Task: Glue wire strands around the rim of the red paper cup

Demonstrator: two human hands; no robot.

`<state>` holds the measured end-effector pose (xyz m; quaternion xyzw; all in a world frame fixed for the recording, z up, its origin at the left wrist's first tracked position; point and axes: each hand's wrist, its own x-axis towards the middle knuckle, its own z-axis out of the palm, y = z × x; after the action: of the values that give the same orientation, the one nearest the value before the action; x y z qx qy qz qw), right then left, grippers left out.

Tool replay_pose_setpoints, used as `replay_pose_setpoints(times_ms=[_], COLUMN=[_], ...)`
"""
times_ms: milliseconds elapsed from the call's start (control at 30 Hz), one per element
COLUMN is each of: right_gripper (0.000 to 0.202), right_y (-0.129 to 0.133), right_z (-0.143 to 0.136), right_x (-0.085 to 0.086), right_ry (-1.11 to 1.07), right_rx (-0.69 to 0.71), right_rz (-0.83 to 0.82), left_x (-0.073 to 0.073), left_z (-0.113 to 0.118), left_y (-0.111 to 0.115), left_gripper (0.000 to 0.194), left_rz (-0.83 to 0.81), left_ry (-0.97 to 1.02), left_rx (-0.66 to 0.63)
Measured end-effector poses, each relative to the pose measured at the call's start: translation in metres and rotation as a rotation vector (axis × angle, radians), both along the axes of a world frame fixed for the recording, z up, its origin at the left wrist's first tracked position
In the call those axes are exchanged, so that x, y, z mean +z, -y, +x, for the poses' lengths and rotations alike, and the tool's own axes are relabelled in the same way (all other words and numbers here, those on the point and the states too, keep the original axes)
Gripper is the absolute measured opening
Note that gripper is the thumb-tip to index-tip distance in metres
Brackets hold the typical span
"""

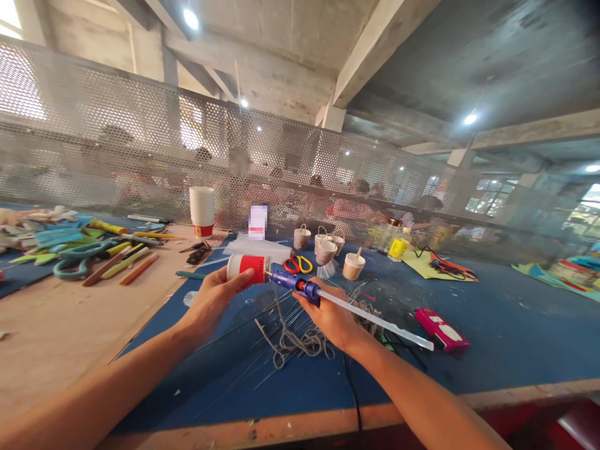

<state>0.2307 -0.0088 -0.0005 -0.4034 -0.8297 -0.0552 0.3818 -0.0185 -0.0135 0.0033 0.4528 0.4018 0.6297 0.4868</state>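
My left hand is closed around a red and white paper cup, tilted on its side with its end toward the right. In my right hand is a blue glue gun, its nozzle touching or very close to the cup's end. A long translucent glue stick sticks out of the gun's back. Under my hands lies a tangle of grey cord with thin wires. Red and yellow scissors rest just behind the gun.
Several small bucket-like cups stand behind the gun, near a cup with a stick. A stack of paper cups is at back left, beside teal scissors and pens. A magenta box lies right. Perforated metal panels close off the back.
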Motion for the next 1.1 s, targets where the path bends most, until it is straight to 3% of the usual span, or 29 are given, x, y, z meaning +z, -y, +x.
replay_pose_setpoints(times_ms=[1100], right_gripper=[0.023], right_y=[-0.0009], right_z=[-0.0003], right_x=[-0.0023], right_ry=[0.011], right_rx=[-0.012], right_rz=[0.07], left_x=[0.0011], left_z=[0.0003], left_y=[0.0024], left_gripper=[0.038], left_rz=[-0.006], left_ry=[-0.028], left_rx=[0.007])
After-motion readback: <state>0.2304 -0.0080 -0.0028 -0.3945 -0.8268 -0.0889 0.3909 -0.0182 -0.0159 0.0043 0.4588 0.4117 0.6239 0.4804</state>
